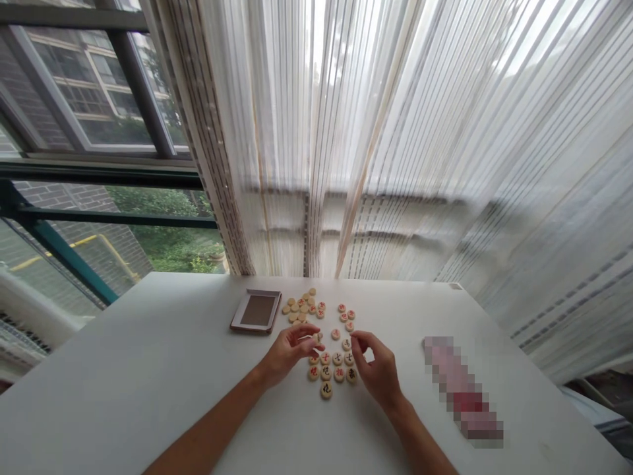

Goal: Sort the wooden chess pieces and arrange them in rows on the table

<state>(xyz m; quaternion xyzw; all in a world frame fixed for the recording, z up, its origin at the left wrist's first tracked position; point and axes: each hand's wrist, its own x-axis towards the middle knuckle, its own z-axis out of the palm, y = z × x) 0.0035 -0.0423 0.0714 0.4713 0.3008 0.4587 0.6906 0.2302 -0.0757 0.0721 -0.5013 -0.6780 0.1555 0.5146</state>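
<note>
Head view: pinching a raised piece [318, 338] between thumb and fingers of the left hand [291, 348], over the left end of the face-up rows [326, 372]. Holding the right hand [379, 363] with thumb and index finger close together at a black-marked piece [347, 344] on the table [247, 415]; cannot tell whether gripping it or merely near it. Can see a red-marked piece [335, 334] lying between both hands, slightly farther off. Can also make out a mostly face-down cluster [295, 307] beyond the left hand, beside a tray [240, 318], and a few red pieces [341, 308] right of the cluster. On the far right, cannot identify a pixelated thing [457, 386].
</note>
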